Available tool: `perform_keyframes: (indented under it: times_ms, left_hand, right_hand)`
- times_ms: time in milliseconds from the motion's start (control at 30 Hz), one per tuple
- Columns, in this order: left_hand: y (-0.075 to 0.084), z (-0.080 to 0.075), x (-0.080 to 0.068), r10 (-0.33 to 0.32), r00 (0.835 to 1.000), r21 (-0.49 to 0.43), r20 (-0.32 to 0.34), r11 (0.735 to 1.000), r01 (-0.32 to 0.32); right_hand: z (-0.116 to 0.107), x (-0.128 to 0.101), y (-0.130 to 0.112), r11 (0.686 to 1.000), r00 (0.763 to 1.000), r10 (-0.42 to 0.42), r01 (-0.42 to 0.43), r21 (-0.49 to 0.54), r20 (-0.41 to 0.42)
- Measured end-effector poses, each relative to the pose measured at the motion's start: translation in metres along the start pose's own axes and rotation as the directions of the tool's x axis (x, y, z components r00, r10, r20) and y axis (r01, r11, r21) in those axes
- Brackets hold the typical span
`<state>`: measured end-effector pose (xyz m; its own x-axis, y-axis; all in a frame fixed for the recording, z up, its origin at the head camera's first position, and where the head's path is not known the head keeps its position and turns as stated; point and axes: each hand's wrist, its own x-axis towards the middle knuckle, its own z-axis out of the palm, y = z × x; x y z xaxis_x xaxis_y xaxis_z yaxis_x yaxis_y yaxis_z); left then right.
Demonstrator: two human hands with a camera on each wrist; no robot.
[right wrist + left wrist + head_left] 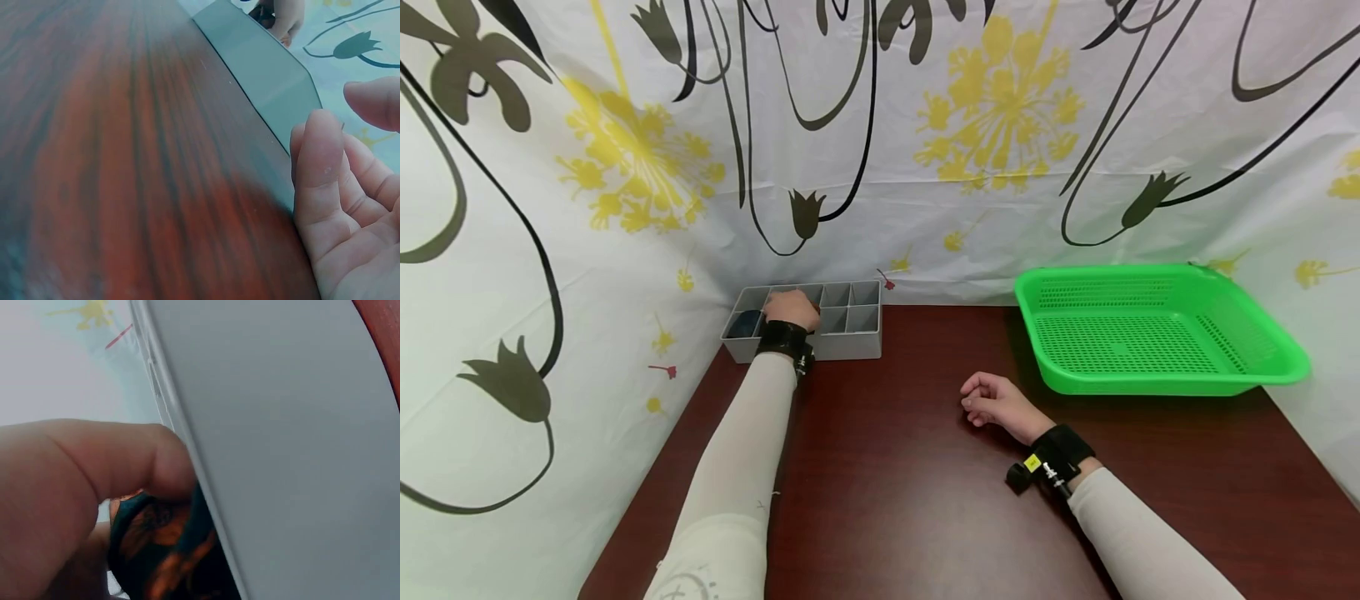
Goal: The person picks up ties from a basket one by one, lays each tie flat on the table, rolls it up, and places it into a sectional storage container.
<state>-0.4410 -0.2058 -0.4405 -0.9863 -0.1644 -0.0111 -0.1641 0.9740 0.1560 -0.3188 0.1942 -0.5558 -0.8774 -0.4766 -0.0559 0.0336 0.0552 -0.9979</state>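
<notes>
1. left grip (790, 310) is reaching into the grey organizer tray (850, 321) at the far left corner of the worktop (895, 483); its fingers are curled around a dark teal and orange object (169, 550) in a left compartment, just beside the inner wall.
2. right grip (992, 404) rests on the worktop near the middle, fingers loosely curled, holding nothing.
3. green basket (1157, 333) stands at the far right, well apart from the tray.

table (887, 500) | dark wood | on it: grey organizer (850, 321), green basket (1157, 333)
</notes>
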Motion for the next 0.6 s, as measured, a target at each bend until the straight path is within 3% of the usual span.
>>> perform_keyframes:
  times_ms: [133,233,400,600]
  left_hand:
    - [-0.008,0.001,0.004,0.038,0.997,-0.006,0.06,0.999,-0.038]
    - [-0.015,-0.003,0.003,0.065,0.995,-0.081,0.078,0.995,-0.059]
    - [-0.019,-0.012,-0.005,0.061,0.998,-0.224,-0.001,0.973,-0.06]
    - [-0.016,-0.012,-0.012,0.045,0.997,-0.233,-0.061,0.971,-0.058]
  right_hand:
    - [0.0,0.0,0.0,1.0,1.0,-0.005,0.005,-0.014,0.004]
    - [-0.001,0.0,-0.001,1.0,1.0,-0.006,0.006,-0.025,0.003]
    - [0.0,0.001,-0.003,0.999,1.0,-0.004,0.004,-0.032,0.003]
    - [0.0,0.0,-0.003,0.999,1.0,-0.009,0.009,-0.034,0.011]
